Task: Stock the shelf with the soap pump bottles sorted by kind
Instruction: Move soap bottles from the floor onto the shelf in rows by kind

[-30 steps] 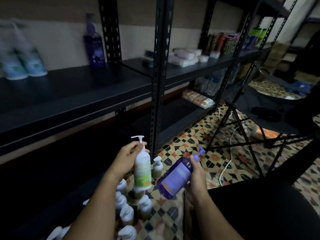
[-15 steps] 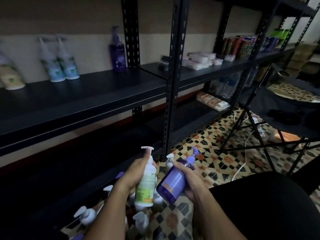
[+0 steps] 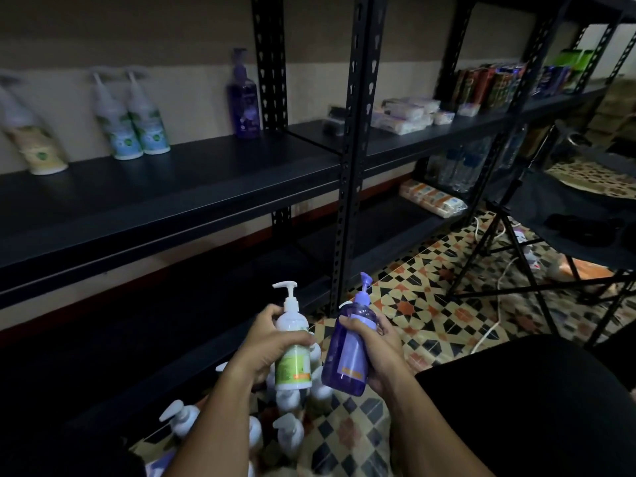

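Black steel shelf (image 3: 179,187) fills most of our view, and on its board we see four bottles already standing: a cream-labelled bottle (image 3: 41,149) far left, two blue-green bottles (image 3: 134,129) side by side, and a purple bottle on the shelf (image 3: 245,108) beside the upright post, well apart from the pair. Below, the patterned tile floor (image 3: 423,304) carries a cluster of white pump bottles (image 3: 289,432) near our forearms. Our left hand (image 3: 272,342) has its grip wrapped tight around the white pump bottle (image 3: 292,352) with a green label, held upright. Our right hand (image 3: 382,346) is closed around the purple pump bottle (image 3: 349,346), tilted slightly, its pump pointing up. The two held bottles sit just beside each other, below the shelf board.
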